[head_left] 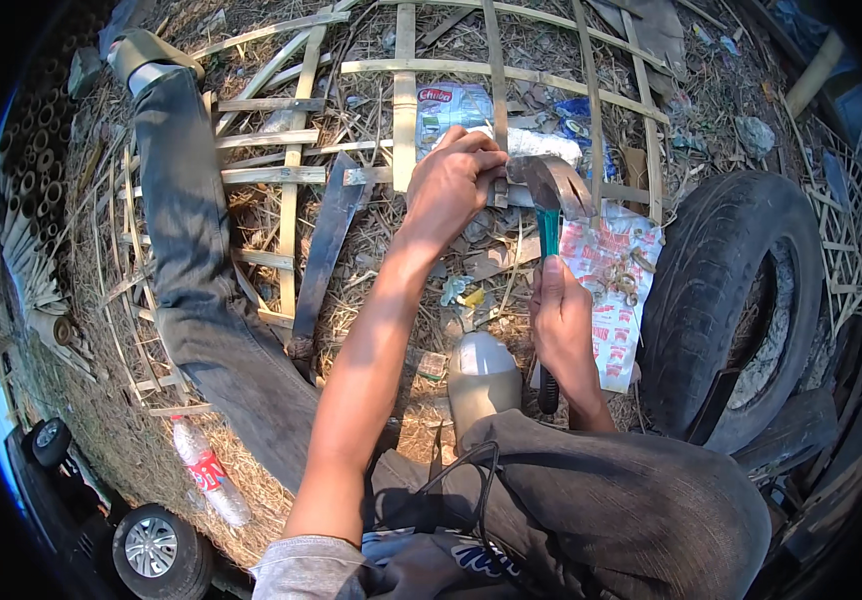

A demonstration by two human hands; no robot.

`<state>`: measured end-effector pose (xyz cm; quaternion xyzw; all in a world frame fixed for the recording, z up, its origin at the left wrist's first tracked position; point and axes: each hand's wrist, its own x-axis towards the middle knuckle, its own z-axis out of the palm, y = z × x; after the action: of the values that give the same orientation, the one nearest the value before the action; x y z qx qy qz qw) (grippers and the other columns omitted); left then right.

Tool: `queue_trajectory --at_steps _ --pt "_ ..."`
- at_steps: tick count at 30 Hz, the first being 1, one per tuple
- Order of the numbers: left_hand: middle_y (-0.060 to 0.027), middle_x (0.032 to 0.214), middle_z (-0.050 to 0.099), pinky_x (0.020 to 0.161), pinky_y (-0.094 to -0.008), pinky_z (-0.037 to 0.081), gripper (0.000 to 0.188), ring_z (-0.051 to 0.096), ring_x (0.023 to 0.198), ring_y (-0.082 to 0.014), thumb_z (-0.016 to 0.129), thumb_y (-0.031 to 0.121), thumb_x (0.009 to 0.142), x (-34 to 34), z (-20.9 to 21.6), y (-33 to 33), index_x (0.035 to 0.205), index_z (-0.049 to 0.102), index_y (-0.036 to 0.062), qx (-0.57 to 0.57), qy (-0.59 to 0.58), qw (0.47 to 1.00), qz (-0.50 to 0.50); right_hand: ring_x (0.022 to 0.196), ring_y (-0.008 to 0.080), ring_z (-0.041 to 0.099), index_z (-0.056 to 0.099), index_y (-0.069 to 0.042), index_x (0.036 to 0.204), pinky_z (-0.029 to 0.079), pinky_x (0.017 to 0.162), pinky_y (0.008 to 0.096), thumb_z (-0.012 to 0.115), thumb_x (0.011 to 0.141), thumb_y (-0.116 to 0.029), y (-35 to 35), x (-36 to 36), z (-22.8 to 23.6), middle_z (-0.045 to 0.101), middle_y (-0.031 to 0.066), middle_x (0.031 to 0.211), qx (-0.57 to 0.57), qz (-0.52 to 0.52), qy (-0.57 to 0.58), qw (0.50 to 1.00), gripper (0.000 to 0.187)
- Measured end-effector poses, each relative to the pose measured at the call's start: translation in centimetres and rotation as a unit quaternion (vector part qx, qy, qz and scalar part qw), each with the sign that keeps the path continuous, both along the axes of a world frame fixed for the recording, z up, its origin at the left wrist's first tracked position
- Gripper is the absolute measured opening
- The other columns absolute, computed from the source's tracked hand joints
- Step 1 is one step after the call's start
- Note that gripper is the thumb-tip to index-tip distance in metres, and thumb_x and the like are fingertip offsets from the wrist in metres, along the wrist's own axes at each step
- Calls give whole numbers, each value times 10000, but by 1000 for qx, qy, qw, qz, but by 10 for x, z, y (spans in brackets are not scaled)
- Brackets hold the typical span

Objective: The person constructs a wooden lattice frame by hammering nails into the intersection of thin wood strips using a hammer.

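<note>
My right hand (563, 318) is wrapped round the green and black handle of a claw hammer (548, 235). The hammer's metal head is just right of my left fingertips, over the bamboo lattice (404, 110). My left hand (454, 185) is closed in a pinch at a crossing of the strips. Whatever is between those fingers is too small or hidden to make out. A whitish, rough block-like thing (541, 146) lies beside the fingertips, partly covered by the hammer head. A long flat blade (329, 245) rests on the ground left of my left forearm.
Small brownish bits (623, 280) lie on a printed sheet (611, 345) to the right. Beyond it is a worn tyre (696, 290). My outstretched leg (186, 200) crosses the lattice at left. A plastic bottle (209, 472) lies at lower left, near a vehicle wheel (156, 548).
</note>
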<state>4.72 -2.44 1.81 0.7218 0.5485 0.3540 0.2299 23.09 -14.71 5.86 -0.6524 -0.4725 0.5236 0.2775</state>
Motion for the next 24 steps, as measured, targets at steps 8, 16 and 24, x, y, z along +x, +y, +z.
queue_trajectory --at_steps 8,16,24 --pt "-59 1009 736 909 -374 548 157 656 1016 -255 748 57 846 -1 -2 1 992 804 52 -7 -16 1000 -10 532 42 385 510 -59 855 286 456 239 373 1133 -488 4 -1 -2 414 -42 643 33 30 -73 996 529" --pt "-41 1024 729 901 -363 546 160 647 1026 -250 741 71 853 0 -2 0 998 808 63 -24 -15 999 -18 504 45 370 493 -73 864 289 437 225 377 1110 -556 1 -4 6 403 -37 627 42 -41 28 998 554" --pt "-61 1030 731 919 -366 546 185 652 1027 -255 738 38 841 -1 0 0 1014 803 39 -33 -24 999 -18 472 54 332 463 -108 874 260 406 240 377 1095 -602 11 -1 9 357 -50 615 -6 -101 130 986 548"
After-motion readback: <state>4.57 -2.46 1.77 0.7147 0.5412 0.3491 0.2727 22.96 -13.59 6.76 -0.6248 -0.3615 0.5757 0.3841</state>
